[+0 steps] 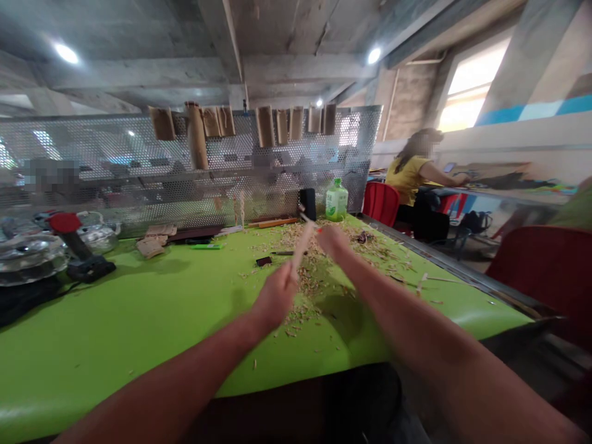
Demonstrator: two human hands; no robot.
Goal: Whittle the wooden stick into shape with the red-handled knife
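Note:
My left hand (274, 296) is closed round the lower end of a pale wooden stick (301, 250), which slants up and away over the green tabletop (185, 308). Just right of the stick's upper end, my right hand (333, 242) is closed on a slim tool (307, 217), blurred by motion, with a bit of orange at the fingers. The tool's tip points up and to the left. Wood shavings (309, 283) lie scattered beneath and around both hands.
A green-labelled bottle (337, 200) and a black block (308, 203) stand at the back. A power drill (76, 246) and metal kettles (32, 253) are at left. Bamboo pieces (197, 135) hang on a perforated screen (222, 185). A person in yellow (409, 176) sits at right.

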